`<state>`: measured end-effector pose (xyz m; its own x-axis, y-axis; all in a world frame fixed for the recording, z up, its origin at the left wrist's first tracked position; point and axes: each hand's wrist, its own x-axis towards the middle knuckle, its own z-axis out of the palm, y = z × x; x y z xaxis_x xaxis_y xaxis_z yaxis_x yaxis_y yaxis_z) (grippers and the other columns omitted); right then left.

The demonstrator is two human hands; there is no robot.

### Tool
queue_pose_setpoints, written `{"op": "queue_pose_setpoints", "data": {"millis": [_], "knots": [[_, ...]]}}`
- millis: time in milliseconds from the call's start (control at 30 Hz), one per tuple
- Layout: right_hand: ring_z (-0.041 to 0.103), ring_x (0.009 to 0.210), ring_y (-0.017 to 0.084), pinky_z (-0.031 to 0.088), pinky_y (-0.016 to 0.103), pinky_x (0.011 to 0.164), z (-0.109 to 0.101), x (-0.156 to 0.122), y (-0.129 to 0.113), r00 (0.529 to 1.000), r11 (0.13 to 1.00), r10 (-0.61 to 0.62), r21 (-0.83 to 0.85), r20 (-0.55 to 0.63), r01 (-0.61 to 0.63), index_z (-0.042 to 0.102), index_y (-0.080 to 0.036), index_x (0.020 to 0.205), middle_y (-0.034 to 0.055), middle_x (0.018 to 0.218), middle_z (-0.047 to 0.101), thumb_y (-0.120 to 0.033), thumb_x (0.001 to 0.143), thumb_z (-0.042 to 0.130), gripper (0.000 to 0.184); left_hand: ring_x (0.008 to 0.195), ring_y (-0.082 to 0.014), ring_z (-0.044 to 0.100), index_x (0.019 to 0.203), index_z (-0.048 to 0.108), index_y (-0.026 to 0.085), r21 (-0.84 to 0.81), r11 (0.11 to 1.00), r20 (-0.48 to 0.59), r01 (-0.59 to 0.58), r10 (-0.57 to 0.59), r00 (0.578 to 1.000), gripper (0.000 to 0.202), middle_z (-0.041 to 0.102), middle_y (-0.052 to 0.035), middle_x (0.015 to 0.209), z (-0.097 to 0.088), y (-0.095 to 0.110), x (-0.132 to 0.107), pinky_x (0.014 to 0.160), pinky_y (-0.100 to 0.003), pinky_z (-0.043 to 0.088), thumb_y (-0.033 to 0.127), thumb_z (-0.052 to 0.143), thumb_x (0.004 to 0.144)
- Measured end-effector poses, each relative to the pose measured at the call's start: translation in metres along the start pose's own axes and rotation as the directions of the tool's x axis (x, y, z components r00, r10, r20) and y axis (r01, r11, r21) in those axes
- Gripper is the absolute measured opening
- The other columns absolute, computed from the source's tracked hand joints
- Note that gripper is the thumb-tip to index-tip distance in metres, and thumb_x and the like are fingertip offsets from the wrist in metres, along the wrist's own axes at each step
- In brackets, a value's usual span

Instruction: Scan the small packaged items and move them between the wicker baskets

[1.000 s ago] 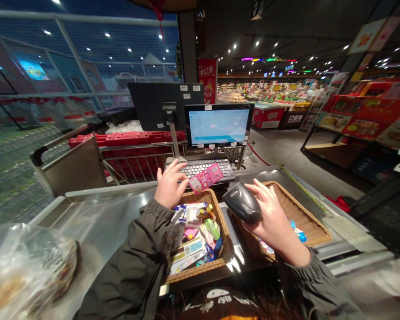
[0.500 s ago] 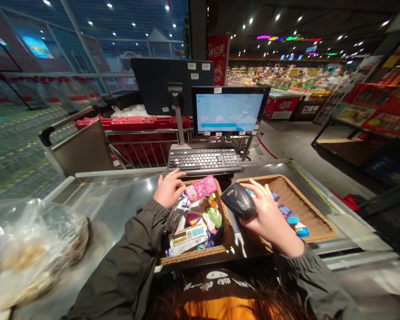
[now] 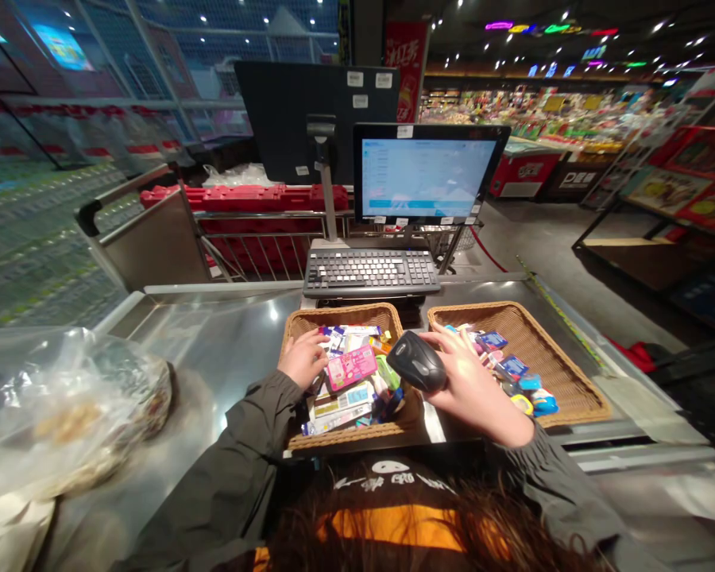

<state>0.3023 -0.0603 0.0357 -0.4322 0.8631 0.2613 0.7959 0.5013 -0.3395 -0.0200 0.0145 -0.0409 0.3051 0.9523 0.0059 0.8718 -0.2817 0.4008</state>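
My left hand (image 3: 302, 359) pinches a pink packet (image 3: 350, 368) and holds it low over the left wicker basket (image 3: 310, 319), which is packed with several small colourful packets. My right hand (image 3: 468, 380) is wrapped around a black handheld barcode scanner (image 3: 415, 361), whose head points left toward the pink packet. The scanner hovers over the gap between the two baskets. Beside it, the right wicker basket (image 3: 548, 357) holds several small blue and white packets along its near left side.
Both baskets sit on a steel checkout counter (image 3: 226, 342). A keyboard (image 3: 370, 272) and a lit monitor (image 3: 427, 176) stand behind them. A clear plastic bag of goods (image 3: 65, 413) lies at the left. Store aisles and shelves stretch away on the right.
My left hand has lowered the pink packet from in front of the keyboard down over the left basket. The scanner has moved down and slightly left with my right hand.
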Motion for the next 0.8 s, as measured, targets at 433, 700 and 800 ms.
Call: {"op": "queue_pose_setpoints", "data": {"millis": [433, 700, 800], "knots": [[0.041, 0.138, 0.042, 0.023, 0.073, 0.112, -0.008, -0.017, 0.030, 0.993, 0.993, 0.111, -0.041, -0.041, -0.113, 0.064, -0.018, 0.116, 0.0155, 0.134, 0.059, -0.022, 0.071, 0.064, 0.046, 0.142, -0.0378, 0.038, 0.089, 0.073, 0.022, 0.235, 0.970, -0.034, -0.058, 0.067, 0.997, 0.016, 0.057, -0.0136, 0.142, -0.008, 0.037, 0.000, 0.111, -0.071, 0.024, 0.027, 0.059, 0.084], [0.044, 0.136, 0.044, 0.027, 0.072, 0.110, -0.046, -0.066, 0.085, 0.851, 0.916, 0.330, -0.081, -0.408, -0.394, 0.062, -0.021, 0.112, 0.0170, 0.128, 0.061, -0.036, 0.073, 0.067, 0.042, 0.145, -0.0347, 0.033, 0.098, 0.071, 0.022, 0.131, 0.868, 0.130, -0.478, 0.463, 0.877, 0.016, 0.053, -0.0099, 0.147, 0.001, 0.139, 0.047, 0.115, -0.068, 0.022, 0.031, 0.064, 0.086], [0.044, 0.136, 0.044, 0.028, 0.071, 0.110, -0.055, -0.086, 0.099, 0.795, 0.884, 0.376, -0.073, -0.475, -0.462, 0.062, -0.021, 0.112, 0.0181, 0.128, 0.061, -0.036, 0.072, 0.068, 0.043, 0.145, -0.0344, 0.033, 0.099, 0.071, 0.021, 0.088, 0.780, 0.191, -0.619, 0.597, 0.779, 0.019, 0.053, -0.0104, 0.146, 0.028, 0.180, 0.072, 0.116, -0.067, 0.021, 0.031, 0.069, 0.083]]}}
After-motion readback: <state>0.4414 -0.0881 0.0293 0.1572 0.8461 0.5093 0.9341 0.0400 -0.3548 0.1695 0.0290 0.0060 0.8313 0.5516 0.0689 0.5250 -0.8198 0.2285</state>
